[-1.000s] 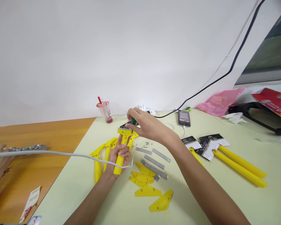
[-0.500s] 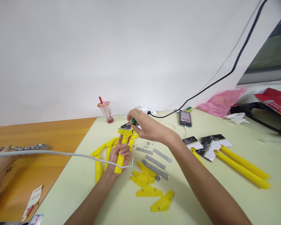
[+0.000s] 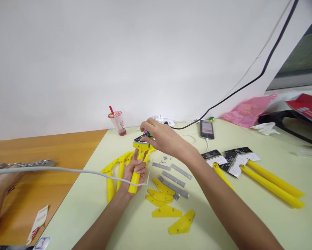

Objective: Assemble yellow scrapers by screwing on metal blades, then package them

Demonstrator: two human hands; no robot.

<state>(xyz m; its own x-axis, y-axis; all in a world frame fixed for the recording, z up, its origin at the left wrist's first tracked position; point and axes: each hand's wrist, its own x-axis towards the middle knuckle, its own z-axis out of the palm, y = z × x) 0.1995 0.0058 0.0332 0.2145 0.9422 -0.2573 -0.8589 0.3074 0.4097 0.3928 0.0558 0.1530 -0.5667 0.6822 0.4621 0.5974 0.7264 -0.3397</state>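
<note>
My left hand (image 3: pixel 131 172) is closed around the handle of a yellow scraper (image 3: pixel 134 181), its wide head pointing away from me. Over that head, my right hand (image 3: pixel 158 133) grips a screwdriver (image 3: pixel 148 134) with a green handle; its tip meets the head near the right side, though the exact contact is too small to tell. More yellow scraper handles (image 3: pixel 110 180) lie left of and behind my left hand. Several grey blades (image 3: pixel 173 178) rest right of it, with small screws (image 3: pixel 165 159) behind them. Nearer me are several yellow cover plates (image 3: pixel 166 211).
A white cable (image 3: pixel 67 169) crosses in front of my left hand. A cup with a straw (image 3: pixel 118 124) stands at the back; a phone (image 3: pixel 207 129) lies back right. Carded yellow scrapers (image 3: pixel 272 184) lie right. At far left, another person's hand (image 3: pixel 8 178) holds a metal strip (image 3: pixel 38 164).
The view has shifted slightly. Both hands keep their holds on the scraper and the screwdriver; the fingers of my right hand have changed position a little on the screwdriver handle.
</note>
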